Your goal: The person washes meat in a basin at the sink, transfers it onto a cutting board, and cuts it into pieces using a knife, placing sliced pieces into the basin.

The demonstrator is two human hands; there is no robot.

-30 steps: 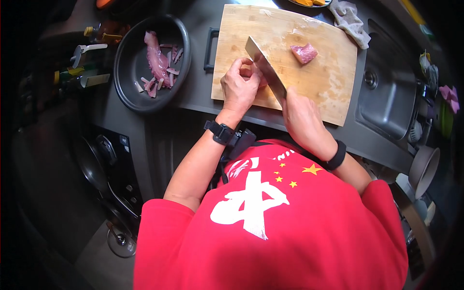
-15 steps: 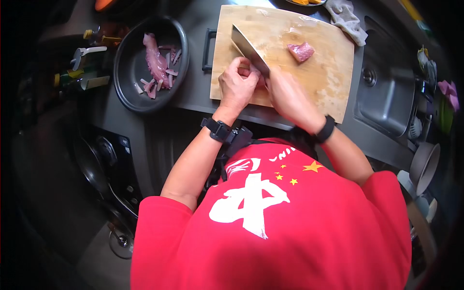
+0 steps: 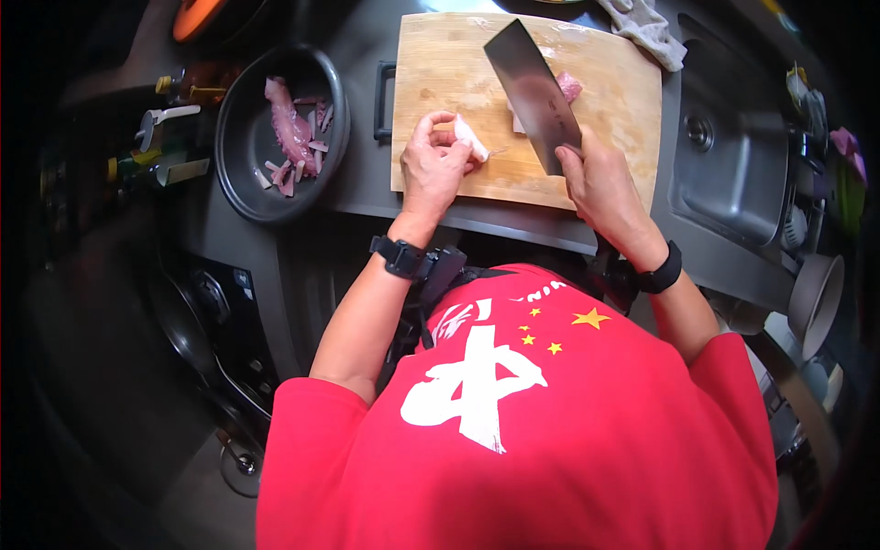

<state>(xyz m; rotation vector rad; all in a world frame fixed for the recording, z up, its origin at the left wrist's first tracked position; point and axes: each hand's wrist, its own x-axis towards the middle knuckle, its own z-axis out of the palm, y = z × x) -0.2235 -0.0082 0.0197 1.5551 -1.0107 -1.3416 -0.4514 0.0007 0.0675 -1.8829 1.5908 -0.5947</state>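
Observation:
My left hand (image 3: 438, 160), over the left part of the wooden cutting board (image 3: 431, 69), pinches a pale pinkish-white piece of raw meat (image 3: 470, 139) between thumb and fingers. In my right hand (image 3: 600, 188) is a cleaver (image 3: 534, 96), gripped by its handle, which my fingers hide. Its broad dark blade is raised over the board and points away to the upper left, apart from the piece in my left hand. Partly covered by the blade, a pink chunk of raw meat (image 3: 570, 87) lies on the board; a pale edge also shows left of the blade.
Left of the board, a dark round bowl (image 3: 229, 174) holds a long pink piece and several small pale strips. A steel sink (image 3: 729, 183) is on the right, with a grey cloth (image 3: 647, 32) near its far corner. Bottles (image 3: 197, 82) stand at the far left.
The cleaver has lifted off the piece at my left hand and swung right and up, now overlapping the pink chunk. My left hand has turned the pale piece up into view.

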